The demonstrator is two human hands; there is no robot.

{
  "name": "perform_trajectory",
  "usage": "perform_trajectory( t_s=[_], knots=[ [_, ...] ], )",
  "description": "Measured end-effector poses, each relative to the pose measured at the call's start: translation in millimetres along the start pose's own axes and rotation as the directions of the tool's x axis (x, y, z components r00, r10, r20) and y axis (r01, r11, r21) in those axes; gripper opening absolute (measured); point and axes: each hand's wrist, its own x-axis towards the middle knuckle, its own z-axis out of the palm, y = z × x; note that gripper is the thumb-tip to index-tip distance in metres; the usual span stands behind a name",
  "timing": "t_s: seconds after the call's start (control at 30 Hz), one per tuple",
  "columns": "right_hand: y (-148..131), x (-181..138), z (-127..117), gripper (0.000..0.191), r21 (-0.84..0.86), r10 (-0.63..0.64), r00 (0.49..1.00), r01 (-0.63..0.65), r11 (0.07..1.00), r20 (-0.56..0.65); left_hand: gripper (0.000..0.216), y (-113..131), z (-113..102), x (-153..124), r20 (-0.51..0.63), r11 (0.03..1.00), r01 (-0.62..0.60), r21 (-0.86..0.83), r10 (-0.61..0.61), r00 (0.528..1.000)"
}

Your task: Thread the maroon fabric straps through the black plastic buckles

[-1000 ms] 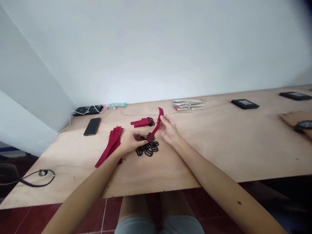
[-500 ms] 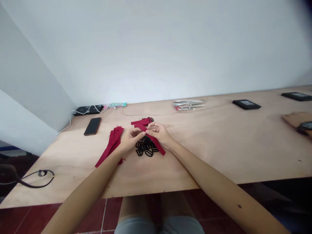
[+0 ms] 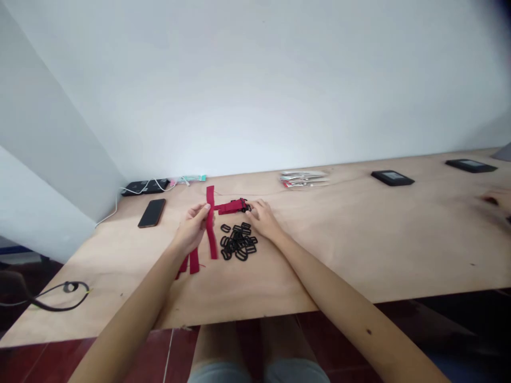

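Pinching a red strap (image 3: 211,226) near its top, our left hand (image 3: 192,229) holds it hanging down to the table (image 3: 359,250).
Our right hand (image 3: 261,218) lies curled at the buckle end of a bundle of red straps (image 3: 229,206); we cannot tell if it grips. Between our hands sits a pile of black buckles (image 3: 238,243), more red strips (image 3: 190,263) lie under our left wrist, and a phone (image 3: 151,213) is farther left.

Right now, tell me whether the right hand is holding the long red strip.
No, the left hand pinches the red strip, while the right hand touches the red strap bundle.
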Motion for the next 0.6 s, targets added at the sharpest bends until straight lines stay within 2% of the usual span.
perform_trajectory(
  t_s=[0.07, 0.13, 0.2, 0.33, 0.47, 0.53, 0.6],
  knots=[
    [2.2, -0.1, 3.9, 0.042, -0.124, -0.001, 0.998, 0.008, 0.992, 0.056, 0.035, 14.4, -18.3, -4.7, -0.085, 0.991, -0.02, 0.136, 0.032, 0.996],
    [2.2, -0.8, 8.2, 0.045, -0.205, -0.002, 0.995, 0.023, 0.979, 0.099, 0.037, 20.8, -41.0, -10.7, -0.131, 0.926, -0.057, 0.373, 0.113, 0.985],
    [1.6, -1.5, 11.0, 0.043, -0.242, -0.01, 0.994, 0.037, 0.97, 0.113, 0.034, 17.8, -63.9, -16.6, -0.158, 0.809, -0.084, 0.582, 0.214, 0.964],
    [0.7, -1.6, 10.3, 0.036, -0.221, -0.054, 0.995, 0.071, 0.973, 0.083, 0.025, -2.2, -96.2, -23.9, -0.127, 0.52, -0.051, 0.853, 0.3, 0.945],
    [-2.2, -0.1, 6.2, 0.033, -0.172, -0.088, 0.993, 0.1, 0.98, 0.081, 0.028, -14.9, -104.2, -27.2, 0.001, 0.215, -0.094, 0.972, 0.397, 0.918],
    [-3.6, 0.6, 5.2, 0.033, -0.154, -0.073, 0.993, 0.086, 0.984, 0.09, 0.033, -18.7, -102.7, -30.6, 0.041, 0.135, -0.101, 0.986, 0.388, 0.921],
    [-3.9, 0.8, 5.2, 0.032, -0.149, -0.054, 0.993, 0.069, 0.986, 0.102, 0.033, -23.4, -100.4, -34.8, 0.057, 0.095, -0.096, 0.991, 0.345, 0.937]
  ],
)
